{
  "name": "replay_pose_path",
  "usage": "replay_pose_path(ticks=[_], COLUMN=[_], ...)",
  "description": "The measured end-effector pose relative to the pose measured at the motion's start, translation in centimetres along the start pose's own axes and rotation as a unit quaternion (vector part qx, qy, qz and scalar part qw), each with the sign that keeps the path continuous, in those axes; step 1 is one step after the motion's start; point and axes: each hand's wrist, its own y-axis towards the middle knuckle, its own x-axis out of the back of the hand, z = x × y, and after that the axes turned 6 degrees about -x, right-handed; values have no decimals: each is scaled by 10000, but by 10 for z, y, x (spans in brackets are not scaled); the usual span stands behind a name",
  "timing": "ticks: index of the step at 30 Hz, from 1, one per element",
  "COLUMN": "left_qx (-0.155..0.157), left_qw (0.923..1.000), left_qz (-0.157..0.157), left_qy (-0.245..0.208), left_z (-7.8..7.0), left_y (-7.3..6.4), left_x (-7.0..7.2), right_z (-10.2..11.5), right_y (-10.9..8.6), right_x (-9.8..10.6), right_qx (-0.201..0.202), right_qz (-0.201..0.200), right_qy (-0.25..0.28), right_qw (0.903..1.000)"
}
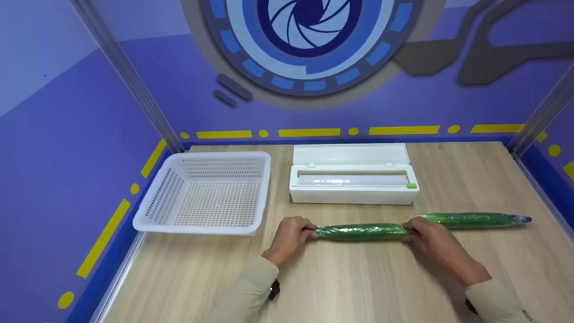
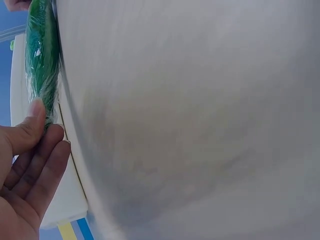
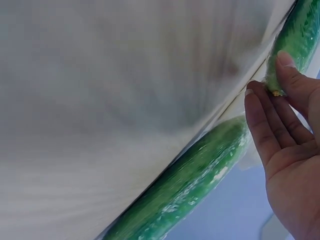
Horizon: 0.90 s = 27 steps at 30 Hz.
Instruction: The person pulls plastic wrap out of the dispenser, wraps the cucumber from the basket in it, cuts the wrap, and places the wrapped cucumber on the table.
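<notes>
A cucumber [image 1: 361, 231] wrapped in clear plastic film lies crosswise between both hands. My left hand [image 1: 290, 237] pinches its left end, where the film bunches up past the tip; the left wrist view shows thumb and fingertips on that film [image 2: 49, 95]. At the other end, my right hand [image 1: 432, 244] pinches the cucumber between thumb and fingers, as the right wrist view also shows [image 3: 287, 115]. Just beyond the right hand lies a second wrapped cucumber [image 1: 477, 220], its left end close to the knuckles; the hand does not grip it.
Behind the cucumbers stands a white cling film box [image 1: 354, 196], lid raised, with a film roll [image 1: 354, 180] inside and a green slider [image 1: 411, 185] at its right. A white perforated basket [image 1: 202, 230] sits at the left. Walls enclose the wooden table [image 1: 358, 287] at back and sides.
</notes>
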Motion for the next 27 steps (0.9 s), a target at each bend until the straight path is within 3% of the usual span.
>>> replay_pose_path(ticks=[10, 21, 27], left_qx=[-178, -197, -404], left_qw=[9993, 9984, 9977], left_qz=[252, 479, 498], left_qy=[-203, -221, -234], left_z=[-10, -25, -31], left_y=[4, 10, 12], left_x=[-10, -21, -29], right_z=[-12, -25, -33], right_y=[-13, -20, -27], right_x=[8, 24, 29], right_qx=[-261, -692, -506], right_qz=[-13, 318, -52], right_qy=[-139, -187, -438], right_qw=[9996, 9969, 9977])
